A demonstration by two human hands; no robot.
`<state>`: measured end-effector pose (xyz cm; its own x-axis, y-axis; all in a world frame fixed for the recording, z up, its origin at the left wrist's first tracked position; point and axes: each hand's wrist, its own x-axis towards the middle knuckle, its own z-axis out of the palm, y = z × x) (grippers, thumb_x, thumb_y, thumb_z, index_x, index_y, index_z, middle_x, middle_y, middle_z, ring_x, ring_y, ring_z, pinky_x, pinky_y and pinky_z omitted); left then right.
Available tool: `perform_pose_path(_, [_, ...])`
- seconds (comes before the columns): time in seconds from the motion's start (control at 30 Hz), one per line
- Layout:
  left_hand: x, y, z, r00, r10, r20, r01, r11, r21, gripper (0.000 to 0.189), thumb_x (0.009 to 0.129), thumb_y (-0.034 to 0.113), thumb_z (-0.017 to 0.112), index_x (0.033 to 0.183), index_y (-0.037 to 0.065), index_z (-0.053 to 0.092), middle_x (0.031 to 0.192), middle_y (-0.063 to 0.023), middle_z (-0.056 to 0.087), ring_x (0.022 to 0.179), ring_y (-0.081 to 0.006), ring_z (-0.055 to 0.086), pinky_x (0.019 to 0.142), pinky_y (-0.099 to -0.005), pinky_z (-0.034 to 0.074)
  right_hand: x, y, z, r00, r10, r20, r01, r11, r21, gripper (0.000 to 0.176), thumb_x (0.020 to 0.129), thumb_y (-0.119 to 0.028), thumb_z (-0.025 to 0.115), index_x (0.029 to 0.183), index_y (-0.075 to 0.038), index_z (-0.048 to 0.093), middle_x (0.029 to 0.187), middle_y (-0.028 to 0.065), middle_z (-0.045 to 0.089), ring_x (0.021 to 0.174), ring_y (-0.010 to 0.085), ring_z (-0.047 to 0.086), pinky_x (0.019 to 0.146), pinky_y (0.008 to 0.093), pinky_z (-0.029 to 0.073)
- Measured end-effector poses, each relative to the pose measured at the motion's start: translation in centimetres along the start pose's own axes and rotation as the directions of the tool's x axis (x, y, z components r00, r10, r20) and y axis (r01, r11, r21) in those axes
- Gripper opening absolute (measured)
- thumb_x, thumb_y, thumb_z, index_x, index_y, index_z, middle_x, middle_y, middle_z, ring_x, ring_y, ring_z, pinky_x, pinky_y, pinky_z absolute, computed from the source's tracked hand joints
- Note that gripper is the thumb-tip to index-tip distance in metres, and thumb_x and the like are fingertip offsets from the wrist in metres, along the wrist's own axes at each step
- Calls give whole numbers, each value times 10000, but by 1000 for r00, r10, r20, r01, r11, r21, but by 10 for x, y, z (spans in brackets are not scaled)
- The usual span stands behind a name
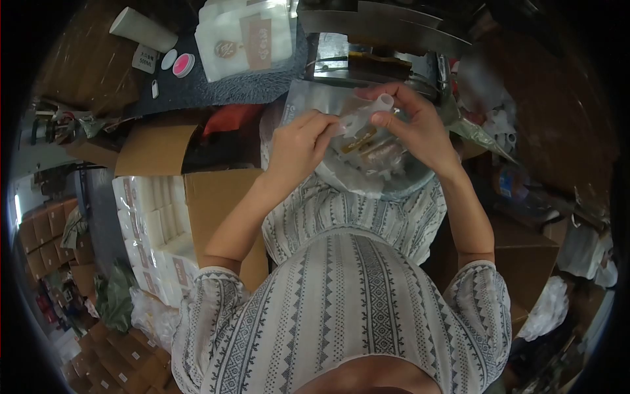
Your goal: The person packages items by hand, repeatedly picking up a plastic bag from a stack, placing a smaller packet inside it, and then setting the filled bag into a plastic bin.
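Note:
Between my two hands is a translucent plastic spout piece point(384, 102) with clear film around it. My right hand point(417, 128) grips its tube end, thumb and fingers closed round it. The fingers of my left hand point(303, 141) pinch the film's left edge near a small clear part. Under both hands, a bowl lined with clear plastic point(367, 187) rests on my lap and holds loose clear pieces and something yellowish. A clear bag point(298, 98) lies behind my left hand.
Stacked printed pouches point(246, 39) lie on a dark fluffy cloth at the back. A pink round tin point(183, 64) and a white cup point(141, 29) are further left. An open carton point(220, 223) of packs stands at my left. A metal machine point(380, 39) is ahead.

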<state>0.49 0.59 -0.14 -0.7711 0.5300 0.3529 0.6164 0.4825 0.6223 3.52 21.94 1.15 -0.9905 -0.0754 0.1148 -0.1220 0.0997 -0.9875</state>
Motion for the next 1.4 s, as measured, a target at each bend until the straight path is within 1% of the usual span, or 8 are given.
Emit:
perform_pose_path(0.1, [4, -5, 14, 992, -31, 126, 41, 996, -80, 119, 835, 62, 642, 943, 15, 660, 842, -132, 648, 685, -250, 645, 617, -306, 499, -3, 9, -9, 997, 75, 37, -77, 994, 71, 340, 829, -219, 699, 1107, -46, 609, 1053, 68, 661, 990, 148, 599, 881, 298, 452])
perform_pose_path(0.17, [10, -2, 22, 973, -73, 217, 112, 979, -173, 134, 862, 95, 626, 957, 9, 664, 850, -124, 659, 695, -218, 654, 618, -287, 499, -5, 13, -17, 992, 114, -53, -124, 953, -276, 354, 875, -193, 638, 1190, -42, 580, 1193, 57, 617, 1068, 125, 564, 908, 287, 448])
perform_pose_path(0.23, [14, -1, 31, 945, -102, 310, 188, 947, -261, 160, 888, 128, 610, 972, 4, 667, 858, -116, 670, 704, -185, 664, 620, -268, 499, -5, 8, -23, 989, 146, -38, -151, 954, -257, 359, 884, -205, 632, 1198, -40, 578, 1187, 63, 619, 1069, 126, 565, 900, 285, 449])
perform_pose_path(0.5, [43, -3, 35, 766, -364, 530, 640, 511, -574, 322, 905, 227, 613, 1002, -79, 633, 843, -94, 673, 715, -125, 661, 619, -215, 530, -9, -4, -40, 966, -34, -256, -105, 853, -512, 352, 909, -233, 610, 1198, -33, 585, 1112, 79, 649, 1024, 130, 581, 883, 277, 446])
perform_pose_path(0.77, [29, 4, 50, 785, -260, 562, 607, 500, -618, 309, 910, 236, 612, 1052, -38, 632, 884, -85, 676, 713, -115, 661, 642, -209, 518, 2, 7, -42, 968, 129, -216, -134, 991, -12, 295, 895, -194, 628, 1107, 10, 617, 963, 79, 689, 939, 123, 630, 820, 235, 475])
perform_pose_path(1.23, [50, -9, 45, 711, -421, 563, 703, 444, -556, 328, 902, 223, 623, 1043, -74, 625, 903, -103, 671, 774, -135, 653, 671, -229, 521, -12, 0, -56, 920, -87, -382, -45, 945, -324, 250, 881, -160, 640, 1083, -13, 634, 966, 68, 688, 870, 127, 641, 781, 257, 487])
perform_pose_path(1.3, [63, -4, 40, 686, -490, 539, 701, 243, -671, 320, 899, 218, 625, 1027, -75, 627, 883, -108, 671, 747, -142, 649, 669, -225, 517, -19, -4, -60, 929, -83, -360, -60, 928, -368, 242, 878, -158, 644, 1077, -21, 640, 962, 63, 687, 864, 127, 642, 780, 262, 488])
perform_pose_path(1.4, [72, -12, 46, 741, -478, 472, 623, 226, -749, 322, 901, 224, 620, 1002, -82, 626, 879, -116, 670, 731, -152, 645, 684, -234, 518, -23, -9, -68, 933, -81, -349, -84, 898, -432, 223, 880, -168, 625, 1064, -45, 652, 962, 97, 689, 853, 171, 665, 777, 290, 496])
